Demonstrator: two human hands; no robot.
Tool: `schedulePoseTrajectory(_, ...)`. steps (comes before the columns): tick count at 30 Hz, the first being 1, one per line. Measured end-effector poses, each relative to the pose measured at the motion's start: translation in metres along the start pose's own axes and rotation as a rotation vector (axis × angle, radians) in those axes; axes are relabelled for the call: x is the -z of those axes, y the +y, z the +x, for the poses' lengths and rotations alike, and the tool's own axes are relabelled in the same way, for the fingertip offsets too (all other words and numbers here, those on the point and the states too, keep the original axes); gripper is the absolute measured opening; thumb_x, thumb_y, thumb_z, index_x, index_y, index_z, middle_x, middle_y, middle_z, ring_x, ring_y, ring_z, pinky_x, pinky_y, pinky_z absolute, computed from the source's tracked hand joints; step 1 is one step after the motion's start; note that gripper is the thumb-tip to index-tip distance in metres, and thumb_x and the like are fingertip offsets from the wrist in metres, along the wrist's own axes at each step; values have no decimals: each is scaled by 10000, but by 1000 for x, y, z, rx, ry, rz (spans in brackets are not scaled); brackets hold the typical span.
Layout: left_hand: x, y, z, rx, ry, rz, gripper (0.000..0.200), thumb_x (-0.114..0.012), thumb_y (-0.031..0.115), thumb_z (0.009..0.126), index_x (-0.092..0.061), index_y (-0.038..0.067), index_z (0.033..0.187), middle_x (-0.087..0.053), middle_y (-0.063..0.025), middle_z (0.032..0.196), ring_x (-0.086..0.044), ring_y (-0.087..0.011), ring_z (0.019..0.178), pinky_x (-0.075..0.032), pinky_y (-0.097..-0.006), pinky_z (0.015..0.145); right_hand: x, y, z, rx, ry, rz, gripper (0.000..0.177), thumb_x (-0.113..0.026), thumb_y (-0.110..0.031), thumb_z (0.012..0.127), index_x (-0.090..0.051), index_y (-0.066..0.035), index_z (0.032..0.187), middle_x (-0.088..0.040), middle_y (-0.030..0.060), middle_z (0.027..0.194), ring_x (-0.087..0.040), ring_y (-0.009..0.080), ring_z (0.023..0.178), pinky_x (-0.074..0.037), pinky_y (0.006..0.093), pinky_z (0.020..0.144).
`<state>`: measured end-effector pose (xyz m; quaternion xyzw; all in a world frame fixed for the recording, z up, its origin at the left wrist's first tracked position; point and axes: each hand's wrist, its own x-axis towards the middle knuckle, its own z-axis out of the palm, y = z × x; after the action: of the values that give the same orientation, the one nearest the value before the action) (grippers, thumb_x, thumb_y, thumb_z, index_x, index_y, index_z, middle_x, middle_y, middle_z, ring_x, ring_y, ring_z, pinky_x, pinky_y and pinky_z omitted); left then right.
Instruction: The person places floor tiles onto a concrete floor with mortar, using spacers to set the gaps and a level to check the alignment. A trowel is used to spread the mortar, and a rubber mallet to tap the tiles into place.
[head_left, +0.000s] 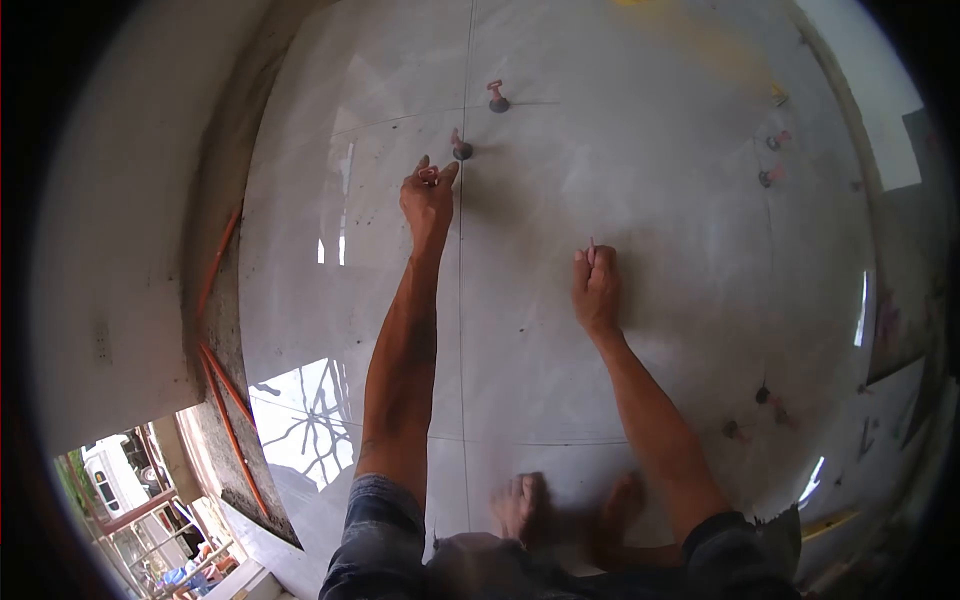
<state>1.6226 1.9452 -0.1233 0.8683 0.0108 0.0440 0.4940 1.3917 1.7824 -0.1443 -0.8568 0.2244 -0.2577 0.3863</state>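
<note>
My left hand (427, 205) reaches forward over the tile joint, its fingers closed round a red tile leveling spacer (430, 175). Just past its fingertips, another spacer with a dark round base (462, 151) stands on the joint. A further red-handled spacer (498, 97) stands upright beyond it, near where the joints cross. Over the tile to the right, my right hand (598, 290) is closed, thumb against fingers. The tip of a thin reddish spacer (591, 251) shows between them; the rest is hidden by the hand.
Large glossy grey tiles (680, 220) cover the floor. More spacers (768, 177) stand along a joint at the right, and several others (765, 395) are lower right. Orange pipes (220, 265) lie along the left edge. A bare foot (517, 505) is below.
</note>
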Motion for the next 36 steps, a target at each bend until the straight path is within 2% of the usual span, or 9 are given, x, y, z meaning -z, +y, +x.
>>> schedulePoseTrajectory(4,-42,7,33,-151,50,140,575,-777,361,715,-664,-60,1089,-627,-181,993,-621,-268,874,-468,-386,802,-4,11,-3,-18,-12,46,222,-564,-182,941,-464,17,932,-498,165,890,-544,330,782,-465,404,675)
schedulePoseTrajectory(7,-56,5,46,-128,33,196,440,-767,340,720,-673,-35,931,-633,-150,872,-603,-246,784,-469,-362,746,-3,12,-2,0,-5,54,232,-570,-188,934,-459,15,942,-498,170,893,-548,333,782,-481,409,663)
schedulePoseTrajectory(10,-46,55,58,-179,109,34,289,-709,259,764,-618,-13,804,-596,-108,728,-558,-215,680,-453,-320,678,-2,13,-2,-38,-25,55,242,-567,-193,937,-455,21,958,-503,177,903,-567,333,819,-504,407,678)
schedulePoseTrajectory(13,-33,70,91,-30,-118,-422,138,-634,144,799,-575,48,719,-567,-8,669,-541,-122,623,-400,-256,590,-2,8,-3,-75,-9,103,245,-565,-201,944,-456,16,973,-509,178,923,-595,322,851,-520,387,688)
schedulePoseTrajectory(21,-81,67,72,289,-217,-446,369,-846,207,708,-601,21,912,-616,-41,752,-589,-118,617,-417,-251,533,2,0,-1,-101,60,182,170,-599,-110,920,-455,-21,934,-464,108,838,-482,241,684,-452,336,622)
schedulePoseTrajectory(27,-124,60,89,3,-160,-138,284,-816,187,740,-653,-5,871,-623,-16,771,-559,-89,704,-428,-215,637,8,-4,1,-101,48,170,193,-620,-85,895,-481,-23,1015,-514,123,874,-558,256,724,-468,356,616)
schedulePoseTrajectory(32,-119,72,132,-17,-30,-365,153,-745,160,814,-640,50,797,-617,-10,770,-510,-78,654,-405,-240,585,3,-1,-2,-154,76,184,150,-630,-107,893,-545,-20,980,-570,130,917,-620,271,791,-496,359,636)
schedulePoseTrajectory(34,-101,107,123,-2,-208,-451,153,-734,173,824,-604,91,827,-572,6,740,-497,-87,631,-397,-232,527,12,-9,1,-154,113,199,133,-636,-119,892,-576,-19,956,-584,133,938,-630,275,797,-505,355,640)
schedulePoseTrajectory(36,-97,138,94,61,-437,-526,147,-707,155,835,-609,70,906,-587,-10,822,-521,-123,749,-418,-285,633,-3,2,-3,-257,9,311,135,-641,-139,895,-601,-17,938,-584,140,940,-631,274,785,-505,357,660)
